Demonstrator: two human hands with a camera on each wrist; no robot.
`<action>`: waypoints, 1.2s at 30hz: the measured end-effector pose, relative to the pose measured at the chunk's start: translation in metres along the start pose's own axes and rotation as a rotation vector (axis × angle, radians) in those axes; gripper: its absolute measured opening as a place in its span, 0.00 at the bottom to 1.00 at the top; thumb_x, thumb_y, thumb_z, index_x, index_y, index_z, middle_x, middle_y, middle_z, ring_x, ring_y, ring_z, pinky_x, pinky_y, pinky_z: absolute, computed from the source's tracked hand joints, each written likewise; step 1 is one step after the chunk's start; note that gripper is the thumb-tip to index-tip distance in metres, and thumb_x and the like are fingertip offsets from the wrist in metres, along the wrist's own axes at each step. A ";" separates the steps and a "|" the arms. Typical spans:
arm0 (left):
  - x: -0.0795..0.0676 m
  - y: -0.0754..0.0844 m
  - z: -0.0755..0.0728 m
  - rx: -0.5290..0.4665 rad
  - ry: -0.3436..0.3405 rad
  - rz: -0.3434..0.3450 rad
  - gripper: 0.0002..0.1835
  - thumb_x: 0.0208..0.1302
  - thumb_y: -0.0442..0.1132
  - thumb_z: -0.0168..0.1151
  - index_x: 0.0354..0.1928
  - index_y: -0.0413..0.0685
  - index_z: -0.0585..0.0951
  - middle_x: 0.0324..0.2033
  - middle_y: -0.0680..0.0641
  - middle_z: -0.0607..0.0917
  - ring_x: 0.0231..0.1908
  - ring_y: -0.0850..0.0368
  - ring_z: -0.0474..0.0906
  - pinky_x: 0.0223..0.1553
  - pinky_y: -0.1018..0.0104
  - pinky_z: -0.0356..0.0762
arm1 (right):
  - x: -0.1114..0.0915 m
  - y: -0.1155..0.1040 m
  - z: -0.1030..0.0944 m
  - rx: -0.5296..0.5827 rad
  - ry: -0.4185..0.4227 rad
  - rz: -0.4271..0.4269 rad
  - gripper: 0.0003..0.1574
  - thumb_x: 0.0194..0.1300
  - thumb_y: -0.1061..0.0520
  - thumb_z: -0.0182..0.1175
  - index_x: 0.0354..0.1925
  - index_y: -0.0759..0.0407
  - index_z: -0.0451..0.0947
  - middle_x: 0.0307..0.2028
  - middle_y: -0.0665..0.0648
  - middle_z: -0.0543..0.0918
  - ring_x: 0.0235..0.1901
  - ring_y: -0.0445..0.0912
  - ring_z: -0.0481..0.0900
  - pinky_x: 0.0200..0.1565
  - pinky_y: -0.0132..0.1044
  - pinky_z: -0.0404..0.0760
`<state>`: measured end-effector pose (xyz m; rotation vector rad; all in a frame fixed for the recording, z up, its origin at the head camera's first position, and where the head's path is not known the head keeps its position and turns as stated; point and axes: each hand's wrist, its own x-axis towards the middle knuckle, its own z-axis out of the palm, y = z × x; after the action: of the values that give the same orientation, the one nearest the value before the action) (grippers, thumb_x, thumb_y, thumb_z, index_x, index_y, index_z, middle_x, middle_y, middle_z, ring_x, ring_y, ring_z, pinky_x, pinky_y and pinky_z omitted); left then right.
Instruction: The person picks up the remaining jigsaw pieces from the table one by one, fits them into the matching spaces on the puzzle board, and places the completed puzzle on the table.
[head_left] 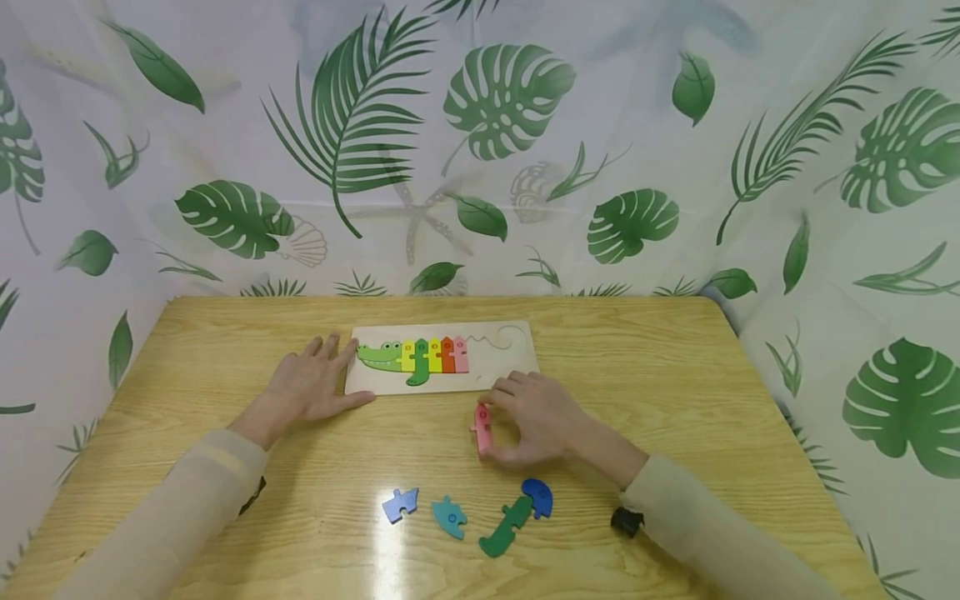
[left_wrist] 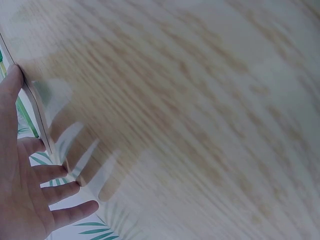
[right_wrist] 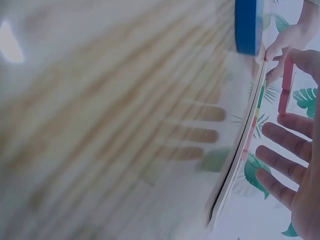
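A pale wooden puzzle board [head_left: 504,367] lies near the back of the table, holding a green crocodile head [head_left: 381,358] and a row of yellow, green, red-orange and pink pieces. My left hand [head_left: 306,390] rests at the board's left end, thumb and index finger touching its edge, fingers spread. In front of the board, my right hand [head_left: 542,423] pinches a pink puzzle piece [head_left: 483,432] between thumb and index finger. The right wrist view shows this pink piece [right_wrist: 286,85] held above the table, with the other fingers stretched out.
Loose on the table nearer me lie a blue-violet piece [head_left: 401,505], a teal piece [head_left: 448,517], a green leg piece [head_left: 506,528] and a dark blue piece [head_left: 537,497] touching the green one. A leaf-patterned cloth [head_left: 510,100] hangs behind the wooden table [head_left: 637,358].
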<state>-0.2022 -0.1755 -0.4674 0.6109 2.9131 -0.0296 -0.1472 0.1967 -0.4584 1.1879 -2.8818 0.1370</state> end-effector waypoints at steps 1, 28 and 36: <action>0.000 0.000 0.000 0.001 -0.002 -0.001 0.54 0.70 0.77 0.51 0.82 0.44 0.60 0.78 0.27 0.64 0.73 0.25 0.68 0.60 0.30 0.79 | 0.001 0.001 0.000 0.000 0.000 0.003 0.41 0.60 0.23 0.64 0.58 0.49 0.84 0.53 0.50 0.88 0.53 0.48 0.83 0.57 0.44 0.85; 0.001 0.000 0.001 0.014 -0.009 -0.004 0.54 0.69 0.78 0.50 0.83 0.44 0.60 0.78 0.28 0.64 0.74 0.26 0.68 0.60 0.30 0.80 | 0.017 0.015 -0.002 -0.004 0.053 0.035 0.41 0.57 0.24 0.67 0.56 0.49 0.84 0.50 0.50 0.89 0.48 0.47 0.84 0.51 0.44 0.85; 0.002 0.000 0.002 0.010 -0.014 -0.005 0.54 0.70 0.78 0.50 0.83 0.45 0.60 0.79 0.28 0.64 0.74 0.26 0.67 0.61 0.30 0.79 | 0.024 0.016 -0.007 0.012 0.074 0.045 0.39 0.58 0.25 0.67 0.56 0.48 0.85 0.49 0.50 0.89 0.47 0.47 0.84 0.49 0.42 0.85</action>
<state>-0.2032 -0.1745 -0.4697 0.6030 2.9022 -0.0490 -0.1759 0.1921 -0.4514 1.0965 -2.8480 0.1958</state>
